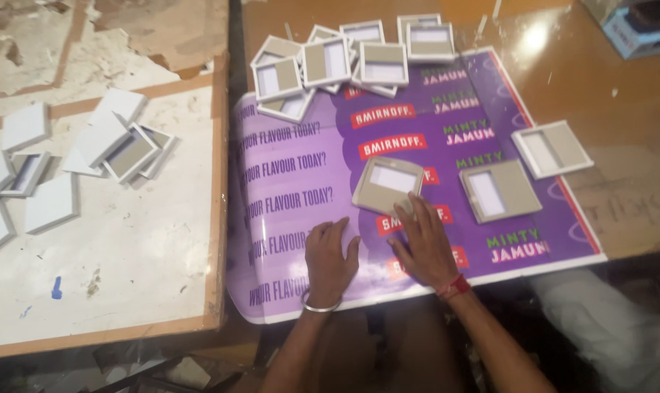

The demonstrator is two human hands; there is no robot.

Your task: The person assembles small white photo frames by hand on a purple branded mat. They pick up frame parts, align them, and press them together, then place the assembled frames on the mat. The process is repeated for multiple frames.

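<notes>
A: What are the hands holding?

B: Nothing is clamped. The right hand (426,244), with a red thread at the wrist, lies flat with fingers spread, its fingertips (411,207) pressing the near edge of a square grey cardboard frame (388,185) that has a pale window in it. The left hand (328,258), wearing a metal bangle, rests open and palm down on the purple printed sheet (301,182), just beside the right hand.

A: Where is that frame?

B: It lies tilted near the middle of the purple sheet, which covers a brown table (621,138). Two similar frames (501,191) lie to its right, and a pile of frames (344,62) sits at the sheet's far edge. White squares (89,145) are scattered on a white board (140,255) to the left
</notes>
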